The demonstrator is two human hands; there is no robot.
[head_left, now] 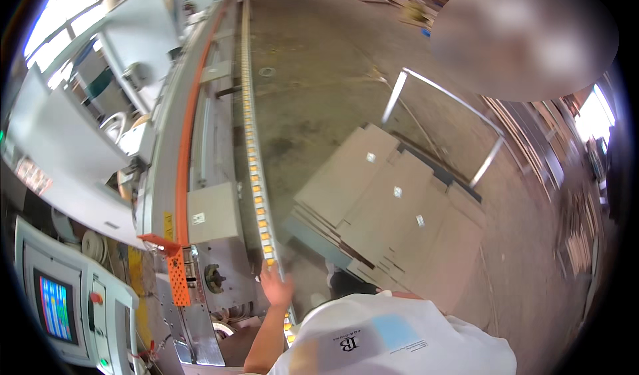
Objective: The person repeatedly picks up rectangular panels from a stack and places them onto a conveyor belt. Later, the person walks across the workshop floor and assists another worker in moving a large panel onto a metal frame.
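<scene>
Concrete floor (319,62) is bordered by a rail (255,178) set with yellow blocks. Left hand (275,287) is held at the rail, fingers loosely spread; contact, and right hand's state, cannot be told. Beyond, a panel (221,212) is borne by the machine (162,175); to its right, boards (383,202) are stacked before a metal frame (393,98).

The right hand is unseen, and marks on the boards' (353,188) 3 labels (397,192) are too small to tell.

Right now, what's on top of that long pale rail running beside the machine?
A row of yellow pieces runs along the rail. Your left hand covers a short stretch; what lies beneath it, and whether it touches the rail, can't be seen.
</scene>
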